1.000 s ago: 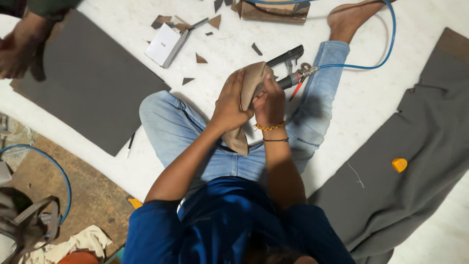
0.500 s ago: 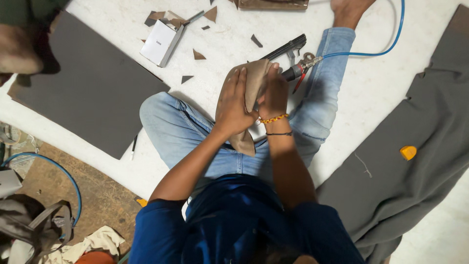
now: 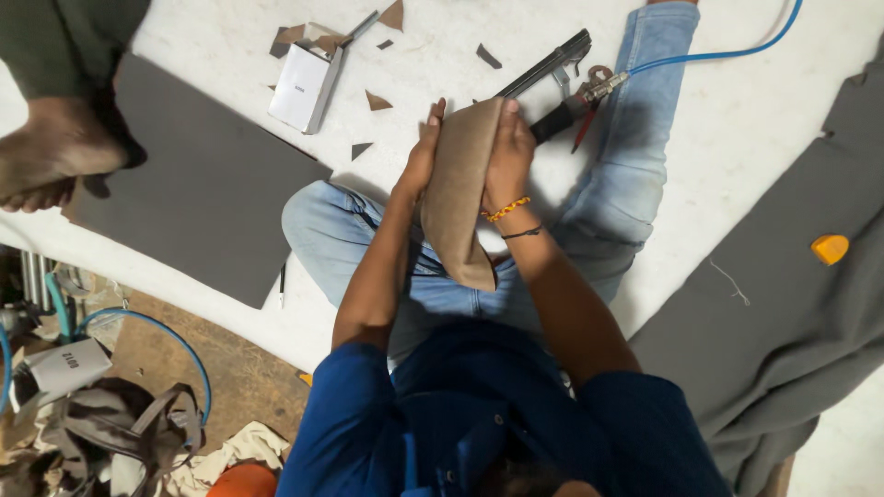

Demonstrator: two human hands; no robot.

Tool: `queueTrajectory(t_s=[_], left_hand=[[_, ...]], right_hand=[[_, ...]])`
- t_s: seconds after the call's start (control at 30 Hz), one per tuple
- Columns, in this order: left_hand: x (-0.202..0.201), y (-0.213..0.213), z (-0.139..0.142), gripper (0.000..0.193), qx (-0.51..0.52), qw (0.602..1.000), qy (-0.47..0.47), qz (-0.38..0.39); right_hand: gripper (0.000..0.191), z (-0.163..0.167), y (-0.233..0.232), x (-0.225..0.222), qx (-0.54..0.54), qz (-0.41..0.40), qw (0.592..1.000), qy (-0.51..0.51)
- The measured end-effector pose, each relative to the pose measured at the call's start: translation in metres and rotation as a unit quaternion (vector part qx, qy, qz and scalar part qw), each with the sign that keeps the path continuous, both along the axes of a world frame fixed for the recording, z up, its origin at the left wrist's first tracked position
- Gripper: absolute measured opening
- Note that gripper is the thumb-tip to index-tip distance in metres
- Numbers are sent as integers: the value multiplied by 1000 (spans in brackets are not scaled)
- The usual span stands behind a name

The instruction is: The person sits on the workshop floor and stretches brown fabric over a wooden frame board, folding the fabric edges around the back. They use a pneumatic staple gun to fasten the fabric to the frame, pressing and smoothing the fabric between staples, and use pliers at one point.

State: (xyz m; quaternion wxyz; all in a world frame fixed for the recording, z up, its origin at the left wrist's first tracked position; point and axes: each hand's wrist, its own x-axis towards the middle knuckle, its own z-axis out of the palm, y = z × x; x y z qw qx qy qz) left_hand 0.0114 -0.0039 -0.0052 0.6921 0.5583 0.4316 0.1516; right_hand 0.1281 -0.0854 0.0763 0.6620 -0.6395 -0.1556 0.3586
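I sit on the floor in blue jeans and a blue shirt, with a tan piece of leather-like material (image 3: 458, 189) held upright between my palms over my lap. My left hand (image 3: 420, 158) presses flat against its left face, fingers straight. On the other side my right hand (image 3: 509, 152) grips it, with bead and thread bracelets on the wrist. Just beyond my hands lie a black pneumatic tool (image 3: 551, 85) and red-handled pliers (image 3: 589, 101), joined to a blue air hose (image 3: 709, 51).
A dark grey sheet (image 3: 198, 189) lies at left with another person's bare foot (image 3: 51, 156) on its edge. A small white box (image 3: 302, 85) and brown scraps (image 3: 379, 99) lie ahead. Grey fabric (image 3: 792, 285) with an orange chalk piece (image 3: 829, 248) lies right. Bags and hose clutter the lower left.
My hands have straightened and pressed the tan piece flatter between them. The view has shifted, so the other person's foot sits lower at left.
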Motion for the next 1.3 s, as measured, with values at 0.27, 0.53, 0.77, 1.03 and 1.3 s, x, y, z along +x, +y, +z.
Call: queueTrajectory(t_s=[0.27,0.53,0.77,1.03,1.3], left_hand=[[6,-2,74,64,252,960,-62,-104],[15,-17,84,78,404,888,62,-212],[-19,-21,30,102,198,970,-119,-81],[2,-24,134,120,455,866,-12,-207],[-13,-17,124,105,426,871,-77,-233]], right_hand=[[55,-35,3,-6,-20,5,997,-71],[46,-55,-6,3,75,5,996,48],[53,-30,3,-4,16,-23,1000,3],[46,-17,4,-8,76,-12,988,136],[44,-24,14,-12,110,-22,971,212]])
